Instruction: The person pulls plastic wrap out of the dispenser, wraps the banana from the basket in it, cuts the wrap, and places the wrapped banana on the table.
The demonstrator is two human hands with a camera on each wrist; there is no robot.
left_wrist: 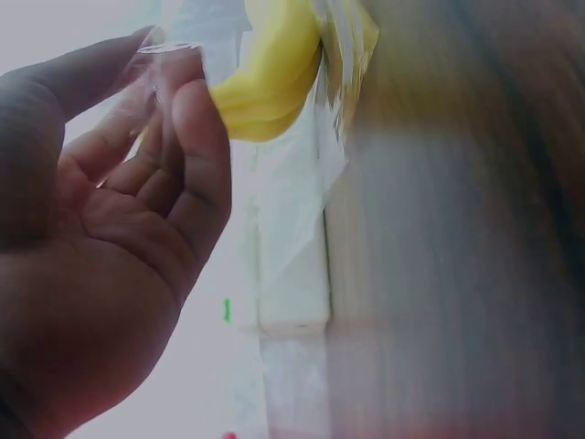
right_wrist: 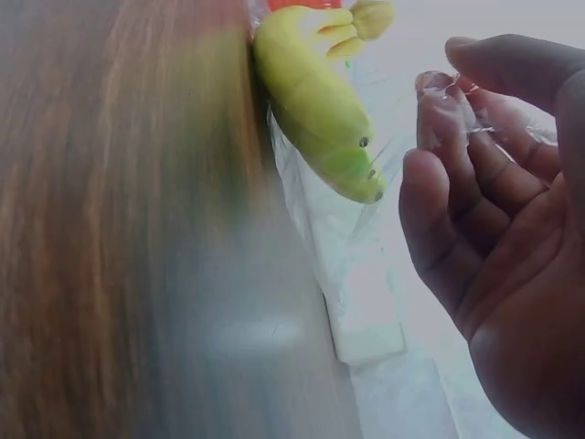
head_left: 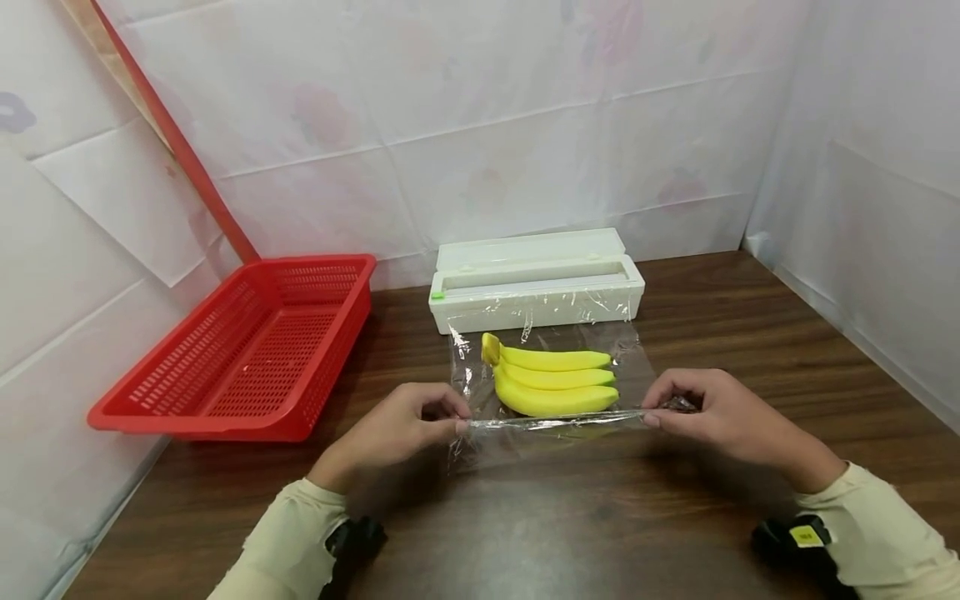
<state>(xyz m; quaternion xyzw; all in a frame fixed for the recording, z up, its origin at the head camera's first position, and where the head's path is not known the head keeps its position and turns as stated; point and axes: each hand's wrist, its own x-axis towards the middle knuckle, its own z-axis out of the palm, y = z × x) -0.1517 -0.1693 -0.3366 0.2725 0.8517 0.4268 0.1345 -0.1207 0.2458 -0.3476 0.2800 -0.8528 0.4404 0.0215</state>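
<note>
A bunch of yellow bananas [head_left: 551, 379] lies on a sheet of clear plastic wrap [head_left: 480, 342] on the brown table, just in front of a white wrap dispenser box [head_left: 536, 283]. My left hand [head_left: 420, 421] pinches the near left corner of the wrap and my right hand [head_left: 693, 408] pinches the near right corner, lifting the front edge [head_left: 555, 422] taut beside the bananas. In the left wrist view the thumb and fingers [left_wrist: 178, 91] pinch film next to the bananas [left_wrist: 270, 78]. In the right wrist view the fingertips [right_wrist: 439, 96] pinch film near the bananas [right_wrist: 320, 114].
A red perforated plastic basket [head_left: 247, 354] stands at the left of the table [head_left: 750, 333], by the white-covered wall. A red pole [head_left: 176, 137] leans behind it. White sheeting walls enclose the back and right sides.
</note>
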